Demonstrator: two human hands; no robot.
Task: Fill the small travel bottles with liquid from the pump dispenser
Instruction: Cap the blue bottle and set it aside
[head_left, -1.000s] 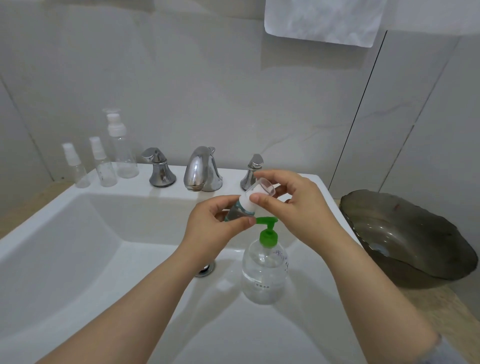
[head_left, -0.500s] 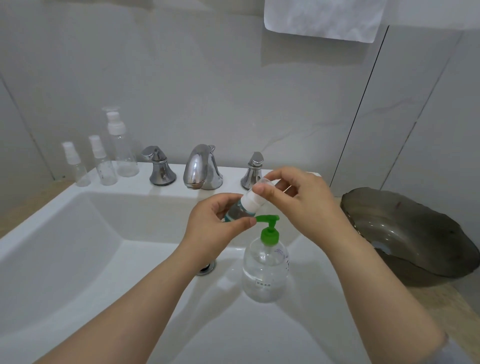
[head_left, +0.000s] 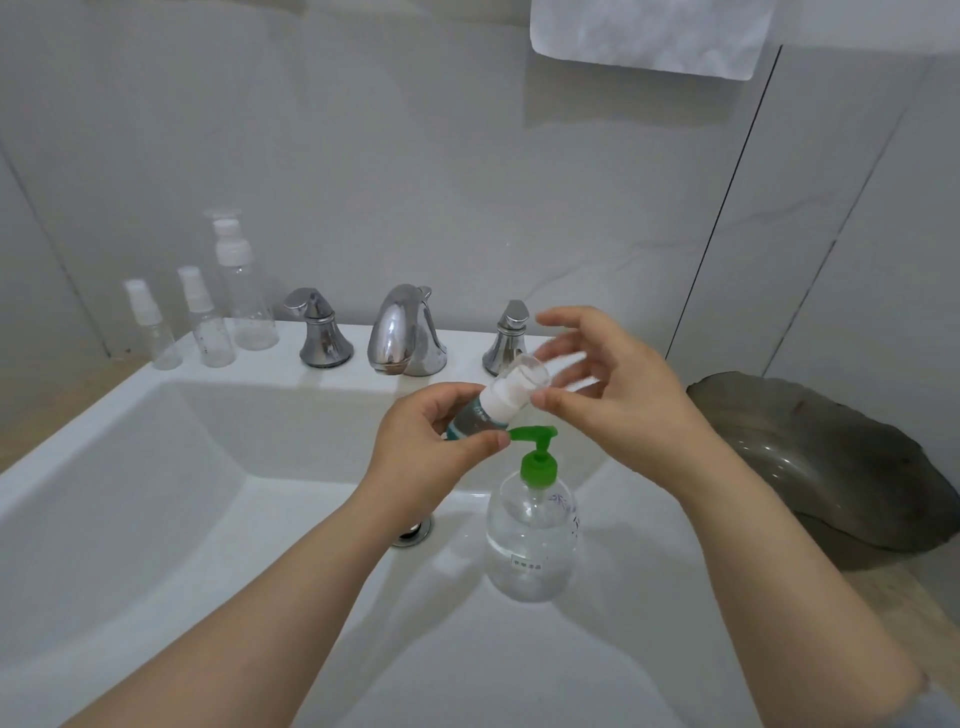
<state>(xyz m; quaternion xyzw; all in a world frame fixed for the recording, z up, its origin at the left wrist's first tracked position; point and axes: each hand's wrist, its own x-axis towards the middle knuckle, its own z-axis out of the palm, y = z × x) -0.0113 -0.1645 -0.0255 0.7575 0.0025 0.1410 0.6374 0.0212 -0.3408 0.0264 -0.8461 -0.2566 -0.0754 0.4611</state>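
My left hand grips a small travel bottle with bluish liquid inside, tilted with its white collar and clear cap pointing up to the right. My right hand is beside the cap; its thumb tip touches the white collar and its blurred fingers are spread apart behind the cap. Just below stands the pump dispenser, a clear bottle with a green pump head, in the white sink. Three empty clear travel bottles with white spray tops stand on the sink's back left ledge.
A chrome faucet with two handles sits at the back of the sink. The drain is under my left wrist. A dark glass bowl rests on the counter to the right. A white towel hangs above.
My right hand's fingers have opened and lifted off the clear cap, which they pinched before. The left hand still holds the bottle in about the same place.
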